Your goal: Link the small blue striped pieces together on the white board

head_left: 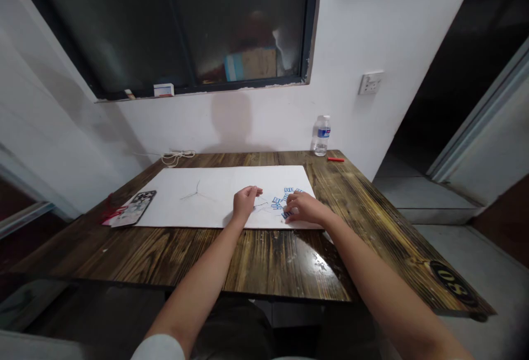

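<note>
A long white board (215,175) lies on the wooden table. At its right part, several small blue pieces (277,202) with pale gaps are spread out. Over the nearest of them is my right hand (305,207), fingers bent down and thumb apart from them; it partly covers the group. My left hand (244,204) is just left of the pieces, above the board, with its fingers curled together. Whatever they pinch is too small to make out. Thin dark lines run on the board beside it; I cannot tell whether they are drawn or loose strands.
Thin branching lines (196,192) show on the board's left half. A patterned phone-like slab (134,208) lies at its left end. At the back are a white cable (177,156), a water bottle (322,136) and a red pen-like stick (335,159). Behind the wooden table (264,261) rises a wall.
</note>
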Available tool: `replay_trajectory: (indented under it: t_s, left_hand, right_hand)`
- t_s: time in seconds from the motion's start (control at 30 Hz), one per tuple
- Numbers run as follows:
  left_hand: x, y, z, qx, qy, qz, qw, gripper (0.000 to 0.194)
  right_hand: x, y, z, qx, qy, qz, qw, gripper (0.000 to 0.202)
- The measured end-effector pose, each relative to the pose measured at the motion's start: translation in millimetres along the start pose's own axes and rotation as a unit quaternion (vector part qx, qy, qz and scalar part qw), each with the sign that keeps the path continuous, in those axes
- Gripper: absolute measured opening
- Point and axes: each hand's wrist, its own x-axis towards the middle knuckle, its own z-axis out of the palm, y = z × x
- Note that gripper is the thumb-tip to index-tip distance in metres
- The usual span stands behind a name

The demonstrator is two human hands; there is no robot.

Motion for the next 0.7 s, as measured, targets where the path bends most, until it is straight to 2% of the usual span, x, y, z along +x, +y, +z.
replay_trajectory:
  t_s: [0.13, 0.43, 0.7]
  left_hand:
    - [-4, 8, 8.0, -0.085, -0.006, -0.059, 0.995, 0.03]
    - [-12, 8, 19.0, -0.101, -0.061, -0.075, 0.99, 0.03]
    - [-9, 9, 15.0, -0.114, -0.036, -0.105, 0.987, 0.031]
  right_hand:
    - [1, -4, -2, -0.009, -0.036, -0.011, 0.999, 0.023]
    - [2, -16, -8, -0.05, -0.078, -0.004, 0.996, 0.015]
    - [0, -24, -13, -0.054, -0.099, 0.008, 0.994, 0.018]
